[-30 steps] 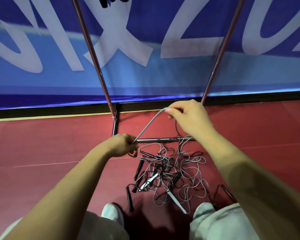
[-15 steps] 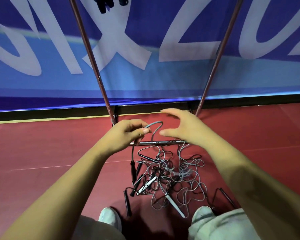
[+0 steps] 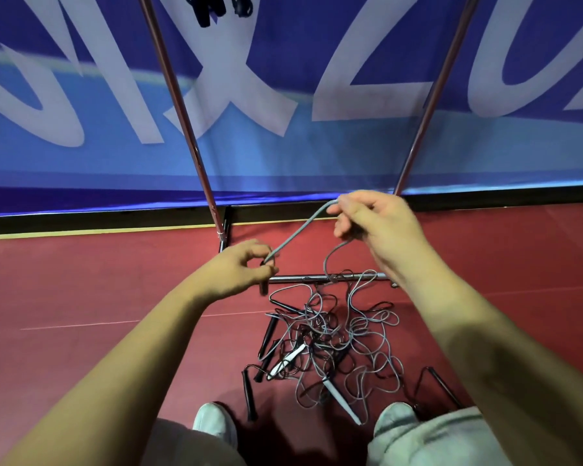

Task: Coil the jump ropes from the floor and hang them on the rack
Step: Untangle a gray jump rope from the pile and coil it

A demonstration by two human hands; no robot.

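Observation:
A tangled pile of grey and black jump ropes (image 3: 334, 341) with black and white handles lies on the red floor between my feet. My left hand (image 3: 239, 267) grips a black handle and the end of a grey rope (image 3: 300, 230). My right hand (image 3: 374, 223) pinches the same rope higher up, holding it taut between both hands above the pile. From my right hand the cord drops in a loop back into the tangle. The rack's two slanted poles (image 3: 179, 105) rise on either side, and dark ropes (image 3: 216, 8) hang at the top edge.
The rack's base bar (image 3: 303, 278) lies on the floor just behind the pile. A blue banner wall (image 3: 283, 146) stands close behind the rack. My white shoes (image 3: 216, 422) and grey trouser legs sit at the bottom edge.
My hands were close together over the base bar; my right hand has since taken the rope and drawn it up and right, stretching it from my left hand.

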